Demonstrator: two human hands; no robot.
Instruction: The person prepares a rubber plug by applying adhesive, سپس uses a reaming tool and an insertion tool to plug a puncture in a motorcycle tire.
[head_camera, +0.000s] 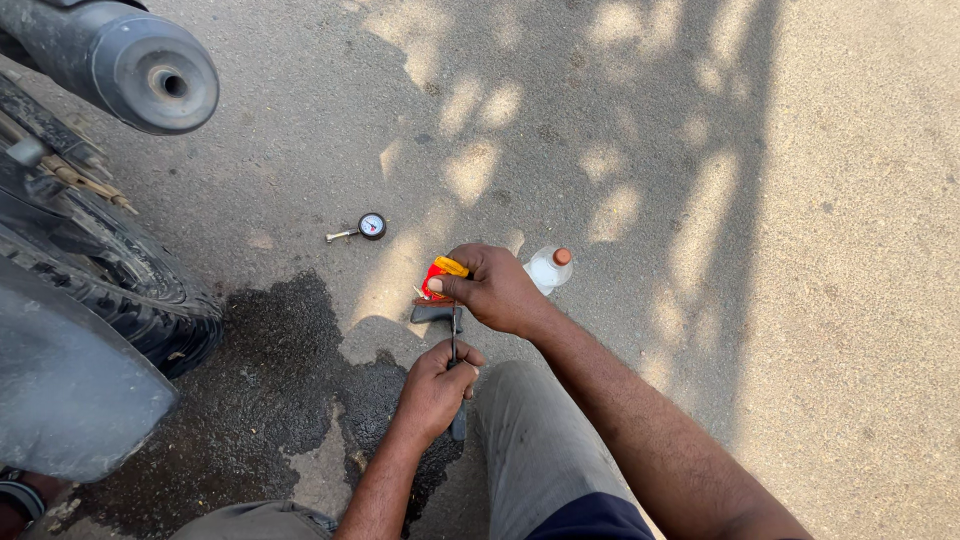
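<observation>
Knees and trousers: grey trouser legs (540, 450) are seen nearest the camera, at the bottom edge, above the asphalt (820, 250).
Left hand: the left hand (435, 385) is closed in a fist around the handle of a thin dark tool (455, 345), whose lower end shows below the fist.
Right hand: the right hand (495, 290) is curled over a small red and yellow packet (438, 275), which is pinched between thumb and fingertips just above the tool's tip.
Position of the tool: it is held between the two hands, in front of the knees and over the edge of a dark wet patch (270, 390) on the ground.
Long axis and pointing: the tool's shaft runs nearly straight away from the person, its tip directed up toward the packet and its handle end back toward the knee.
Progress: the tool and packet are brought together, so a preparing step is judged to be in hand; whether anything has been threaded onto the tip cannot be told. The motorcycle tyre (130, 290) at left is not being touched.
Nearby items: a round pressure gauge (368, 227) lies on the ground well apart, and a clear bottle with an orange cap (548, 268) lies just beside the right hand.
Motorcycle: an exhaust pipe (130, 65) projects at top left.
</observation>
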